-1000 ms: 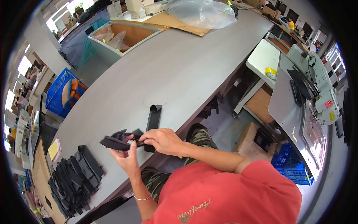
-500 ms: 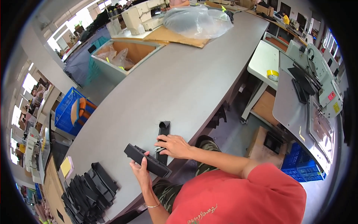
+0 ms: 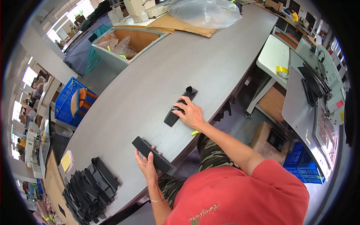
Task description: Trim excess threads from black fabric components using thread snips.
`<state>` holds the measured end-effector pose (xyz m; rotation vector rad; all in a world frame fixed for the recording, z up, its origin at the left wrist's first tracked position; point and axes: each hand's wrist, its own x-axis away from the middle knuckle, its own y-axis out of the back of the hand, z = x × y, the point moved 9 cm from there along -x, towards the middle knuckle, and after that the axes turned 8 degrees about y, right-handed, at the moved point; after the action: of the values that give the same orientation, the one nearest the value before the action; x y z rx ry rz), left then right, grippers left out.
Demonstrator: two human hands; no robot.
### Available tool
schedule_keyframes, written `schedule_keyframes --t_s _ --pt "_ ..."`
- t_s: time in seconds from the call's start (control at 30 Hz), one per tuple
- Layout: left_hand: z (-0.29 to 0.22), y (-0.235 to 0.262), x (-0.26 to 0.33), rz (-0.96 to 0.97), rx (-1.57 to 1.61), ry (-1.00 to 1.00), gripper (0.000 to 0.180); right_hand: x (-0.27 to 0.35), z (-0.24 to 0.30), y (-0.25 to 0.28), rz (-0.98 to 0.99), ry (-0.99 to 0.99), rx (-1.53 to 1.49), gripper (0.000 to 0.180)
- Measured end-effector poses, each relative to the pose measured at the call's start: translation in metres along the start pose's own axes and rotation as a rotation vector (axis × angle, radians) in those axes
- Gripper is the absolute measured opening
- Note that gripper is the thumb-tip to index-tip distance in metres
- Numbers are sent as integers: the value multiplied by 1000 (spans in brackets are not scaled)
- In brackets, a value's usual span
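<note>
My left hand [image 3: 147,163] grips a long, flat black fabric piece [image 3: 153,154] near the table's front edge, the thumb on top and fingertips showing past its far side. Farther forward and to the right, my right hand [image 3: 192,114] is closed around small metal thread snips [image 3: 174,108], only partly visible between the fingers. That hand rests over a second black fabric strip [image 3: 171,119] lying on the table, whose far end curls up into a loop. Fine loose threads lie around this strip.
A heap of black fabric pieces [image 3: 90,189] lies at the table's near left, beside a yellow notepad [image 3: 67,162]. A small yellow-green scrap [image 3: 195,132] sits at the front edge. Beyond are an open bin [image 3: 129,45], a clear plastic bag [image 3: 205,13] and a sewing machine [image 3: 330,86].
My right hand has moved forward and right with the snips, and the black strip under it has shifted the same way. My left hand and its piece have moved slightly right.
</note>
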<state>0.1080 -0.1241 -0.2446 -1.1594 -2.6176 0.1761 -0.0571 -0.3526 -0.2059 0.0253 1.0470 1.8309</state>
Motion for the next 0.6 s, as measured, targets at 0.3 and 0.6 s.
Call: schedule_keyframes --t_s 0.3,0.6 --pt "-5 -9 1 -1 58 31 60 7 -13 24 -220 -39 -325 26" --pt "3 1 3 -78 57 9 41 6 -16 22 -188 -74 -360 26"
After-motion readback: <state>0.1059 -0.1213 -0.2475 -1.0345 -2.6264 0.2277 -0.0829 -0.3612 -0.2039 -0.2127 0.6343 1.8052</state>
